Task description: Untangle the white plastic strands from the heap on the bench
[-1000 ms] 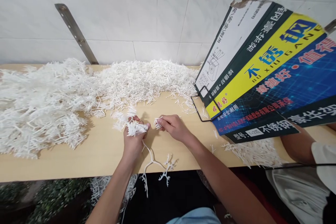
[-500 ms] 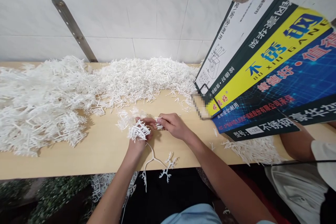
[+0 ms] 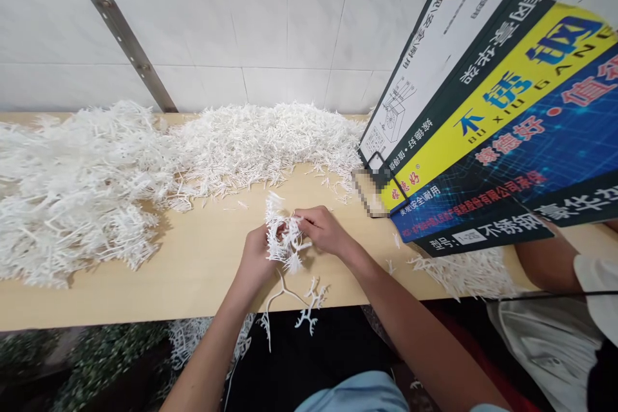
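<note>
My left hand (image 3: 259,253) is closed on a white branching plastic sprig (image 3: 284,241), whose bushy tips fan out between both hands. Fingers pinched together, my right hand (image 3: 322,229) meets the sprig from the right; the exact piece between its fingertips is hidden. Below the hands a bare white forked stem (image 3: 282,291) hangs over the table's front edge, with a small twiggy end (image 3: 311,306) on its right branch. Behind them, a long heap of small white sprig pieces (image 3: 270,141) lies along the wall.
A larger pile of white sprigs (image 3: 82,187) covers the left of the table (image 3: 203,283). A printed cardboard box (image 3: 483,129) stands at the right. Beyond it are another person's arm (image 3: 545,264) and a small white pile (image 3: 468,273). Green foliage (image 3: 106,360) sits below the table.
The bushy sprig has turned and shifted right, its tips now close against my right fingers. My left hand has rotated inward with it. My right hand stays nearly in place.
</note>
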`<state>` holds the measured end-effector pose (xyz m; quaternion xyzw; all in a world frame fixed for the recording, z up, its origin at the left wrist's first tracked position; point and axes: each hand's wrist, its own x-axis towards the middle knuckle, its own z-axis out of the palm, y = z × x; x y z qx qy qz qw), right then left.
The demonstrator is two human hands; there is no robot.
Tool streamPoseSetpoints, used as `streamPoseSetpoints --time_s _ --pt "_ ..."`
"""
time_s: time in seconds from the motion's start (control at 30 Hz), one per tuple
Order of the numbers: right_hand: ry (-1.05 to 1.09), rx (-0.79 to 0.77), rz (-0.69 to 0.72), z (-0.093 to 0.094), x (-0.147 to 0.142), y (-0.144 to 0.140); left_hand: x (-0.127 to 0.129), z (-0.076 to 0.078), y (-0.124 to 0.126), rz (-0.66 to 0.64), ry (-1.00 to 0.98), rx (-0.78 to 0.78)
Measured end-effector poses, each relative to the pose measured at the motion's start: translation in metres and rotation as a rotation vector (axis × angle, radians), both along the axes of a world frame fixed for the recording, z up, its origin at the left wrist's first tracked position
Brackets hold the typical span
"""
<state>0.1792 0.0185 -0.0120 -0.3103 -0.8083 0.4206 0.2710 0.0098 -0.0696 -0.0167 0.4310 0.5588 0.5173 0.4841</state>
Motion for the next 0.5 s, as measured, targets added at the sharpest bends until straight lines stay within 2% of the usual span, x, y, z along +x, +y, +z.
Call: streamPoseSetpoints --time_s 0.07,0.13,0.2,0.23,0.37,0.43,0.5 --pt "0.028 -0.017 -0.057 0.000 0.000 0.001 -0.001 -0.002 0.002 -0.038 0.008 -0.015" --pt "0.115 -0.051 -0.248 -0.002 -0.001 0.005 -0.002 -0.002 0.002 -0.078 -0.004 -0.044" --pt "0.203 -0.075 -0.449 -0.005 -0.003 0.009 -0.003 -0.003 0.001 -0.041 -0.026 -0.050" --pt "0.214 -0.074 -0.493 -0.006 -0.004 0.010 -0.003 -0.003 0.001 0.009 -0.042 -0.038" --pt "0.165 -0.042 -0.403 -0.005 -0.008 0.009 -0.002 -0.002 0.004 0.214 -0.104 0.016" --pt "0.158 -0.042 -0.336 -0.003 -0.009 0.006 0.001 0.000 0.007 0.218 -0.101 0.021" --pt "0.103 -0.042 -0.208 -0.001 -0.008 0.003 0.005 0.000 0.006 0.198 -0.130 0.014"
